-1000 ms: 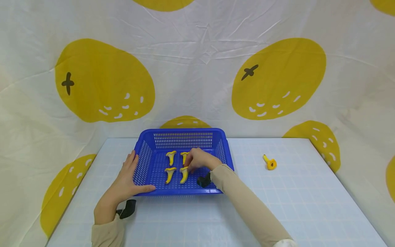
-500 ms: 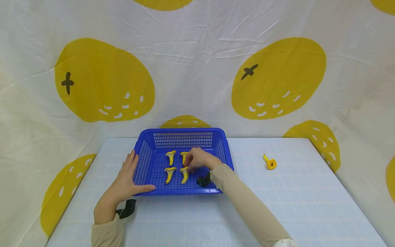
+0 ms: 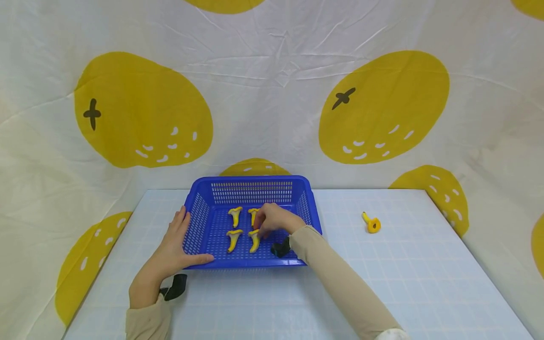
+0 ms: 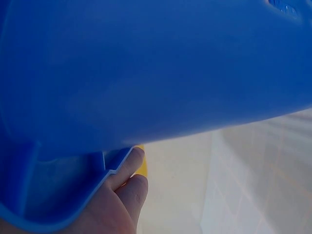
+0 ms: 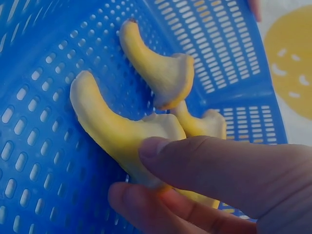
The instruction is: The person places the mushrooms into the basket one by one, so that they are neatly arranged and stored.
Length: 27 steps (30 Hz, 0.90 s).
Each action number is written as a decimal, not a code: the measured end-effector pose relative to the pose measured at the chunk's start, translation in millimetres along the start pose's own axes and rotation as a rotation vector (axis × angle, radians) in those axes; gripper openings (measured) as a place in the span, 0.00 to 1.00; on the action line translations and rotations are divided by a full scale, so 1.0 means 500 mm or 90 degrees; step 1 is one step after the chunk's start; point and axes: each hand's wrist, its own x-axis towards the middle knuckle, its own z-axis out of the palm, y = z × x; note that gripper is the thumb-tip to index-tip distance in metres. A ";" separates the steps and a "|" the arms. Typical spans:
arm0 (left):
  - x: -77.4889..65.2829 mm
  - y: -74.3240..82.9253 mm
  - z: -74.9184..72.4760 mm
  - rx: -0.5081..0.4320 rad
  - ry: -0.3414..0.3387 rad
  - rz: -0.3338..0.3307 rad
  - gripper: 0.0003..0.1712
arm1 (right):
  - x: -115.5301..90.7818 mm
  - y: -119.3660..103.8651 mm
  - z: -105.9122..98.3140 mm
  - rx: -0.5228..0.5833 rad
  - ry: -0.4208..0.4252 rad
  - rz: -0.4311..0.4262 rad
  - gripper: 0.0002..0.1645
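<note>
A blue plastic basket (image 3: 250, 264) holds several yellow chanterelle mushrooms in two rows. My left hand (image 3: 172, 245) grips its near left corner, thumb over the front rim and fingers on the left side. Inside the basket, my right hand (image 3: 276, 219) pinches the front right chanterelle (image 5: 105, 122) near its cap, between thumb (image 5: 195, 161) and fingers, stem toward the front rim. To its left lies another chanterelle (image 3: 233, 240). Behind are a chanterelle (image 3: 235, 216) on the left and one (image 3: 253, 215) partly covered by the right hand.
One more yellow chanterelle (image 3: 371, 224) lies on the pale checked tabletop (image 3: 408, 274), right of the basket. A white cloth with yellow fruit prints (image 3: 382, 108) hangs behind the table. Black wrist cameras (image 3: 280, 248) sit under both wrists.
The front right chanterelle has shifted very slightly to the right under my right hand's fingers. The left hand and the basket keep their places.
</note>
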 end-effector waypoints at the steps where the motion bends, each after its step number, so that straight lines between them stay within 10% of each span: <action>1: 0.000 0.000 0.000 0.000 0.000 0.001 0.77 | 0.000 0.000 0.000 -0.004 0.000 0.002 0.06; 27: 0.001 -0.001 -0.001 0.006 0.001 0.001 0.77 | 0.003 0.002 0.001 -0.003 0.007 -0.009 0.06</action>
